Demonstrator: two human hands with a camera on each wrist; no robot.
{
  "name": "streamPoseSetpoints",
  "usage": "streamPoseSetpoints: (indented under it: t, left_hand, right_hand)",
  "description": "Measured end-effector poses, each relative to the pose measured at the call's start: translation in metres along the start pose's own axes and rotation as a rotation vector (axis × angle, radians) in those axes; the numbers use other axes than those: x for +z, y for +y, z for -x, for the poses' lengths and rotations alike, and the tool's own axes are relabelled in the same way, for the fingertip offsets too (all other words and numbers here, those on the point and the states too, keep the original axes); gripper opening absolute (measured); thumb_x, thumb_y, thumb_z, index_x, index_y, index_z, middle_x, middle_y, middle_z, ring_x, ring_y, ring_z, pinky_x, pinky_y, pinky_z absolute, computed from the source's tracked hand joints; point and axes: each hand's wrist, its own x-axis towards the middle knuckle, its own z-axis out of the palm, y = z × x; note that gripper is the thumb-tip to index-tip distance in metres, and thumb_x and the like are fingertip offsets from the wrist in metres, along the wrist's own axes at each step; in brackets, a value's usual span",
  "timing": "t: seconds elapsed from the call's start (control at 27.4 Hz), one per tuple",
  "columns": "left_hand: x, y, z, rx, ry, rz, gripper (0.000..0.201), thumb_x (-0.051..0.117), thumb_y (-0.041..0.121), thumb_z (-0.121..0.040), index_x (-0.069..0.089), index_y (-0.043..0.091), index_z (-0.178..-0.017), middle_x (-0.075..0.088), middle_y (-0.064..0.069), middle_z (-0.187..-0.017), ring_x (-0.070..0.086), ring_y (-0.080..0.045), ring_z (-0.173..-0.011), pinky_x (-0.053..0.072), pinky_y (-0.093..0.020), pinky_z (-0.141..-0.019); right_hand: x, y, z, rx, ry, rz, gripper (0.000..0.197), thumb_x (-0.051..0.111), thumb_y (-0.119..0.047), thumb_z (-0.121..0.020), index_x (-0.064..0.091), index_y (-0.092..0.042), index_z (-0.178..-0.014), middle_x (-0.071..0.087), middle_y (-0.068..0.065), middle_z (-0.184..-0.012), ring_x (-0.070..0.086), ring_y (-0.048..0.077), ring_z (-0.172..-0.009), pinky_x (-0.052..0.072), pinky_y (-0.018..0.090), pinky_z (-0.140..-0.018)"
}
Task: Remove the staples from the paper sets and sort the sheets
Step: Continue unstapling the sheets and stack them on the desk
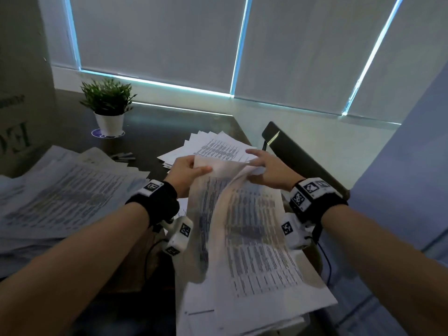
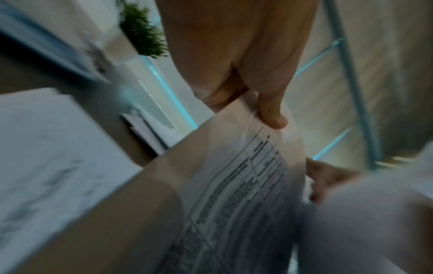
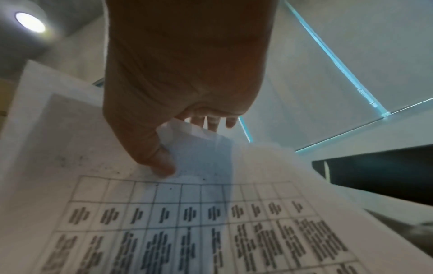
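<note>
Left hand (image 1: 186, 169) and right hand (image 1: 266, 169) each pinch the far edge of a raised sheet (image 1: 244, 229) — thumb over, fingers under — its long axis running from the fingers back toward the person, above the near pile (image 1: 242, 318).

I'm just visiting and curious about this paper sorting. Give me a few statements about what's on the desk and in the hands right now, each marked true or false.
1. Both hands hold paper. True: the left hand and the right hand each grip the top of the printed sheets.
2. The potted plant stands at the desk's far left. True.
3. The sheets are blank. False: they carry printed tables.
4. The window blinds are raised. False: they are down, with light only at their edges.
5. A fanned paper stack lies beyond the hands. True.
</note>
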Motion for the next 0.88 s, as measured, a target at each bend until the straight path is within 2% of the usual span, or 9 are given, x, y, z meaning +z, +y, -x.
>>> streamPoseSetpoints:
  t: [0.07, 0.15, 0.22, 0.33, 0.4, 0.55, 0.66, 0.77, 0.88]
  left_hand:
    - [0.012, 0.015, -0.004, 0.015, -0.003, 0.037, 0.01, 0.059, 0.008, -0.093, 0.066, 0.006, -0.099, 0.072, -0.005, -0.084, 0.068, -0.016, -0.073, 0.057, -0.034, -0.069]
    - [0.016, 0.028, -0.009, -0.051, -0.076, 0.12, 0.03, 0.055, 0.036, -0.095, 0.066, 0.01, -0.107, 0.07, -0.01, -0.099, 0.066, -0.024, -0.089, 0.051, -0.04, -0.083]
    - [0.016, 0.036, -0.013, -0.166, -0.217, 0.205, 0.053, 0.058, 0.054, -0.084, 0.062, 0.014, -0.118, 0.07, -0.012, -0.109, 0.067, -0.028, -0.099, 0.049, -0.045, -0.093]
    - [0.009, 0.034, -0.024, -0.079, -0.27, -0.213, 0.046, 0.077, 0.029, -0.073, 0.063, 0.013, -0.114, 0.071, -0.007, -0.107, 0.068, -0.024, -0.098, 0.05, -0.046, -0.093]
    - [0.003, 0.025, -0.035, -0.096, -0.203, -0.412, 0.035, 0.072, 0.013, -0.079, 0.063, 0.007, -0.112, 0.068, -0.015, -0.11, 0.066, -0.031, -0.099, 0.051, -0.051, -0.093]
    - [-0.017, 0.023, -0.054, -0.024, 0.168, -0.188, 0.012, 0.06, 0.004, -0.089, 0.063, 0.002, -0.1, 0.068, -0.005, -0.075, 0.06, -0.015, -0.066, 0.05, -0.034, -0.07]
    - [-0.03, 0.033, -0.07, -0.003, 0.341, -0.038, 0.014, 0.059, 0.011, -0.092, 0.063, 0.006, -0.105, 0.065, -0.009, -0.088, 0.057, -0.02, -0.076, 0.043, -0.033, -0.072]
    - [-0.042, 0.039, -0.09, -0.012, 0.451, -0.067, 0.031, 0.06, 0.024, -0.093, 0.063, 0.001, -0.114, 0.064, -0.011, -0.099, 0.059, -0.021, -0.088, 0.044, -0.029, -0.075]
    - [-0.041, 0.038, -0.096, -0.148, 0.446, -0.093, 0.051, 0.044, 0.042, -0.099, 0.057, -0.002, -0.122, 0.06, -0.012, -0.111, 0.059, -0.027, -0.101, 0.043, -0.03, -0.082]
  right_hand:
    - [-0.002, -0.014, -0.015, -0.028, 0.02, 0.078, 0.032, 0.068, -0.015, -0.088, 0.067, -0.003, -0.118, 0.064, 0.007, -0.125, 0.054, 0.021, -0.121, 0.037, 0.022, -0.1]
    - [-0.01, -0.026, -0.032, 0.007, 0.049, 0.182, 0.016, 0.059, -0.012, -0.09, 0.067, -0.002, -0.1, 0.067, 0.013, -0.108, 0.06, 0.028, -0.107, 0.044, 0.033, -0.09]
    - [-0.02, -0.032, -0.048, 0.077, 0.097, 0.28, 0.007, 0.052, -0.012, -0.091, 0.057, -0.01, -0.096, 0.064, 0.014, -0.108, 0.058, 0.03, -0.105, 0.041, 0.036, -0.09]
    - [-0.036, -0.033, -0.068, 0.163, 0.188, 0.185, 0.011, 0.051, -0.013, -0.09, 0.046, -0.018, -0.098, 0.061, 0.012, -0.105, 0.058, 0.032, -0.104, 0.043, 0.04, -0.089]
    - [-0.042, -0.029, -0.075, 0.183, 0.335, 0.019, 0.017, 0.053, -0.011, -0.089, 0.051, -0.016, -0.105, 0.061, 0.01, -0.108, 0.057, 0.032, -0.108, 0.043, 0.038, -0.089]
    - [-0.037, -0.018, -0.07, 0.321, 0.602, -0.022, 0.056, 0.061, -0.029, -0.088, 0.04, -0.016, -0.139, 0.042, 0.013, -0.14, 0.042, 0.033, -0.129, 0.034, 0.045, -0.108]
    - [-0.014, 0.002, -0.058, 0.536, 0.327, -0.319, 0.067, 0.062, -0.04, -0.091, 0.036, -0.007, -0.143, 0.049, 0.012, -0.132, 0.052, 0.03, -0.117, 0.043, 0.033, -0.091]
    - [0.02, 0.024, -0.057, 0.562, -0.032, -0.662, 0.036, 0.06, -0.034, -0.096, 0.058, -0.008, -0.12, 0.065, 0.011, -0.118, 0.062, 0.02, -0.094, 0.056, 0.033, -0.074]
    - [0.051, 0.042, -0.071, 0.584, 0.052, -1.013, 0.011, 0.054, -0.016, -0.1, 0.058, -0.007, -0.105, 0.068, 0.01, -0.1, 0.066, 0.015, -0.075, 0.054, 0.022, -0.052]
